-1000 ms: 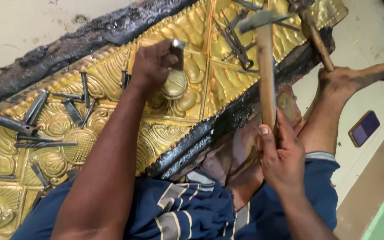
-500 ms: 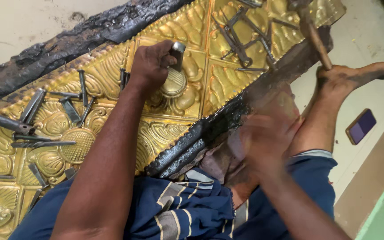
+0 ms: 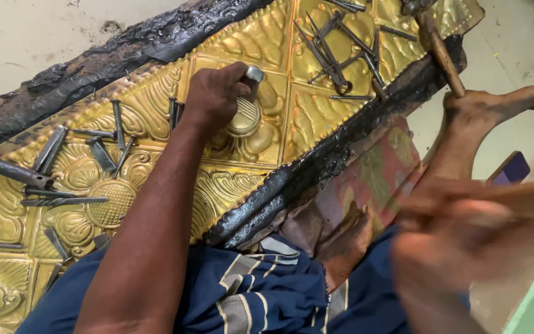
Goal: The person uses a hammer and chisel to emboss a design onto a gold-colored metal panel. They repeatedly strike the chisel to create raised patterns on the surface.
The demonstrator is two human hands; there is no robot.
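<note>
A person is sitting on the floor over a long embossed brass sheet (image 3: 156, 93) bedded in black pitch, seen from above. Far to the left of the left hand, a cluster of steel punches (image 3: 63, 161) is lying loose on the gold-coloured relief, one long rod (image 3: 7, 170) jutting in from the edge. The left hand (image 3: 214, 93) is resting on the sheet with its fingers curled tight around a short metal punch (image 3: 253, 74), holding it upright with the tip on a round ribbed boss (image 3: 244, 117) just beside the thumb. Beyond that hand, up and to the right, more punches (image 3: 335, 43) are lying scattered, and a wooden-handled hammer (image 3: 440, 49) is resting on the sheet's far corner. A bare foot (image 3: 495, 105) is lying just below that handle. Nearest the viewer on the right, the right hand (image 3: 446, 247) is a motion blur, apparently gripping a pale wooden handle (image 3: 520, 192); the grip is too smeared to tell for sure. A dark phone (image 3: 511, 168) is lying just beyond it.
</note>
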